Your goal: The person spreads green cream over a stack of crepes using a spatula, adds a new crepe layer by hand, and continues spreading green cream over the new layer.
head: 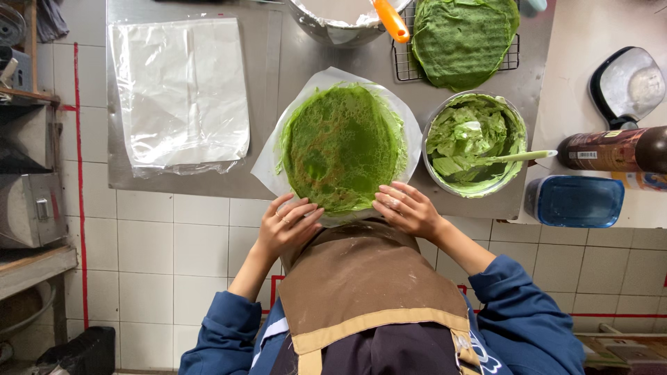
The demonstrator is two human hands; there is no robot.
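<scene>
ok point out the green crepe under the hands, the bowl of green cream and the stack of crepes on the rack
green crepe (340, 146), head view, middle of its top face
bowl of green cream (432, 173), head view, left part of its metal rim
stack of crepes (462, 38), head view, middle of the top crepe

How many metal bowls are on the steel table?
2. One bowl holding green cream and a spatula sits right of the crepe stack; another bowl with white contents sits at the top edge, partly cut off. Others may lie out of frame.

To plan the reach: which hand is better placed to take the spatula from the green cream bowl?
Probably right: the right hand lies nearer the spatula; the left hand sits across the crepe.
</scene>
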